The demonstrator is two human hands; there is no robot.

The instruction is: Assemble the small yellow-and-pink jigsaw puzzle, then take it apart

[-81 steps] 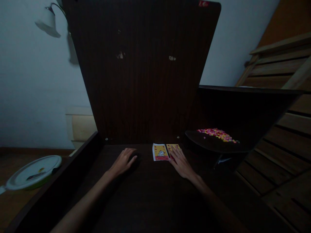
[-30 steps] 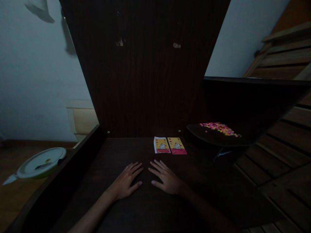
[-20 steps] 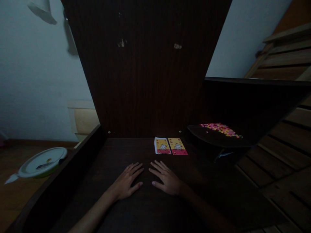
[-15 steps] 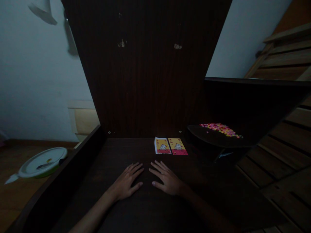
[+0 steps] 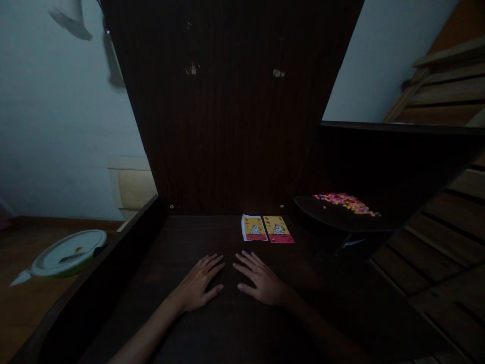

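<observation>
My left hand [image 5: 199, 284] lies flat on the dark wooden desk [image 5: 212, 333], fingers spread and holding nothing. Beside it, a small gap away, my right hand [image 5: 259, 279] rests palm down with its fingers apart. Just beyond my right hand lie two cards side by side. The left card [image 5: 254, 228] has a white border, and the right card [image 5: 278, 229] is yellow above and pinkish red below. Both show a similar white cartoon animal. Neither hand touches them.
A heap of small pink, red and yellow pieces [image 5: 346, 202] sits on a dark corner shelf [image 5: 322, 212] at the right. The desk has a tall back panel [image 5: 235, 126] and a raised left side [image 5: 94, 278]. A round lidded container [image 5: 71, 250] stands lower left.
The whole view has shifted very slightly to the right. Both hands and the cards keep their places on the desk.
</observation>
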